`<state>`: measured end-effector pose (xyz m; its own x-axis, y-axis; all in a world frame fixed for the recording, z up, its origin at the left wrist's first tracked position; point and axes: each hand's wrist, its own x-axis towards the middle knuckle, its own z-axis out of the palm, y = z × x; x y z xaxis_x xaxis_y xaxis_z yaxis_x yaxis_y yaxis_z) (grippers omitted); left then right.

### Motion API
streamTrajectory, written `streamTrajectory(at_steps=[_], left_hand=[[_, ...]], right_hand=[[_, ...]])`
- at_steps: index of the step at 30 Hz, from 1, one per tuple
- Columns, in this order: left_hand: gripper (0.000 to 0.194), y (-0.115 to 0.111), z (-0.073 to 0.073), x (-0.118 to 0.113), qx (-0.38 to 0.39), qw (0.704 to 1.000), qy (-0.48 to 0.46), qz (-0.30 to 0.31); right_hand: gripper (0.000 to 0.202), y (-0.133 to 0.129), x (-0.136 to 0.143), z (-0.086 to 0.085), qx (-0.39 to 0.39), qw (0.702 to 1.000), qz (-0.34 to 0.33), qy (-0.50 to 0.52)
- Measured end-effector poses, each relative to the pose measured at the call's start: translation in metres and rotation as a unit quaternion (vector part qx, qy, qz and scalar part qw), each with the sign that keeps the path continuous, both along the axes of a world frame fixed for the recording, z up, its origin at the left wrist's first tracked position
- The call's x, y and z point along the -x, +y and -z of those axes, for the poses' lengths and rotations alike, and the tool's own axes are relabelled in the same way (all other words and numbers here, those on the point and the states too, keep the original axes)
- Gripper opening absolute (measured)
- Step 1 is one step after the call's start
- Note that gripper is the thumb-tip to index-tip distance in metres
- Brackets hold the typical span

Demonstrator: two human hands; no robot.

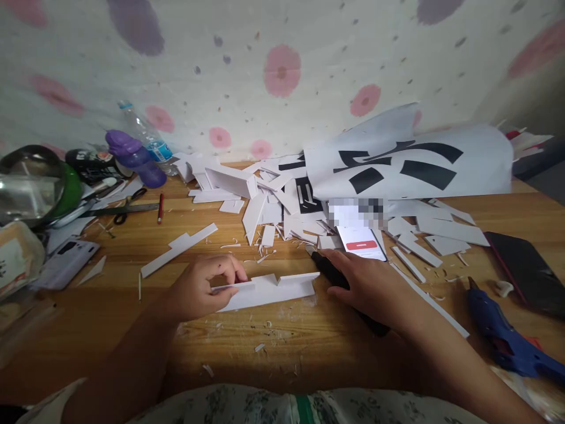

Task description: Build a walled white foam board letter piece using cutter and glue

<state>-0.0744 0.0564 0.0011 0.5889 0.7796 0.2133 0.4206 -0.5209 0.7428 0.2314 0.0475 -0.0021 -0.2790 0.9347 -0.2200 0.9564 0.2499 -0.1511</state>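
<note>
The person's left hand (209, 288) is curled nearly closed, thumb and fingertips pinching the left end of a notched white board piece (269, 292), which lies on the wooden table (238, 353) just in front of the person. The piece has a flat base with low upright strips along it, and a gap shows between the strips near its middle. The right hand (359, 282) is partly open and palm down, with the thumb apart from the fingers, and it lies over a black-handled knife (329, 269) just right of the piece; whether the fingers grip the handle, one cannot tell. The knife's tip points away from the person. Just beyond the right hand lies a lit phone (359, 238) with a red button on its screen, its upper part pixelated. White board scraps (253, 215) are heaped toward the wall, and a curling printed sheet (410, 171) with black shapes stands over the heap's right part. A tabbed white strip (179, 249) lies beyond the left hand, with a red pencil (160, 209) past it. Farther left stand a purple bottle (139, 162) and a clear plastic bottle (150, 138). At the right lie a blue glue gun (503, 335) and a dark phone (527, 268).
</note>
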Motion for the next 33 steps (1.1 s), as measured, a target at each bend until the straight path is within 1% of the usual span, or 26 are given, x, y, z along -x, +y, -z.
streamTrajectory(at_steps=[2, 4, 6, 8, 9, 12, 15, 17, 21, 22, 25, 27, 30, 32, 33], left_hand=[[0.015, 0.0, 0.0, 0.0, -0.002, 1.0, 0.001, 0.012], [0.015, 0.0, 0.002, 0.0, -0.005, 1.0, -0.003, 0.025], [0.015, 0.0, 0.003, 0.002, 0.0, 0.999, -0.002, 0.038], [0.016, 0.0, 0.004, 0.003, 0.015, 0.999, 0.002, 0.048], [0.016, 0.0, 0.004, 0.004, 0.024, 0.998, 0.006, 0.052], [0.014, 0.0, 0.002, 0.007, 0.053, 0.996, 0.024, 0.074], [0.005, 0.003, -0.001, 0.012, 0.081, 0.991, 0.04, 0.103], [0.007, 0.005, -0.003, 0.016, 0.088, 0.991, 0.047, 0.094], [0.014, 0.008, -0.002, 0.019, 0.104, 0.992, 0.065, 0.034], [0.015, 0.008, -0.002, 0.019, 0.11, 0.991, 0.069, 0.03], [0.017, 0.009, 0.0, 0.017, 0.133, 0.987, 0.076, 0.047], [0.019, 0.008, 0.0, 0.017, 0.147, 0.984, 0.089, 0.047], [0.022, 0.009, -0.001, 0.016, 0.17, 0.979, 0.112, 0.004], [0.024, 0.009, -0.001, 0.017, 0.204, 0.974, 0.094, -0.023], [0.025, 0.01, -0.001, 0.017, 0.227, 0.97, 0.077, -0.026]], right_hand=[[0.049, -0.002, -0.001, 0.001, -0.043, 0.998, -0.011, 0.046], [0.037, -0.006, 0.0, 0.001, -0.078, 0.989, -0.044, 0.119], [0.027, -0.009, 0.004, 0.001, -0.077, 0.975, -0.096, 0.184], [0.018, -0.01, 0.009, 0.0, -0.056, 0.965, -0.139, 0.217], [0.016, -0.011, 0.011, -0.001, -0.049, 0.961, -0.152, 0.225], [0.022, -0.009, 0.016, -0.002, -0.045, 0.955, -0.169, 0.239], [0.023, -0.007, 0.017, 0.0, -0.054, 0.952, -0.17, 0.25], [0.022, -0.007, 0.016, 0.002, -0.067, 0.951, -0.166, 0.253], [0.02, -0.006, 0.016, 0.006, -0.08, 0.949, -0.169, 0.252], [0.02, -0.006, 0.016, 0.007, -0.081, 0.95, -0.171, 0.248], [0.019, -0.005, 0.017, 0.008, -0.08, 0.956, -0.173, 0.223], [0.02, -0.005, 0.017, 0.008, -0.074, 0.96, -0.173, 0.206], [0.024, -0.005, 0.015, 0.009, -0.066, 0.958, -0.181, 0.213], [0.024, -0.006, 0.013, 0.011, -0.08, 0.95, -0.192, 0.232], [0.024, -0.006, 0.012, 0.011, -0.098, 0.946, -0.195, 0.241]])
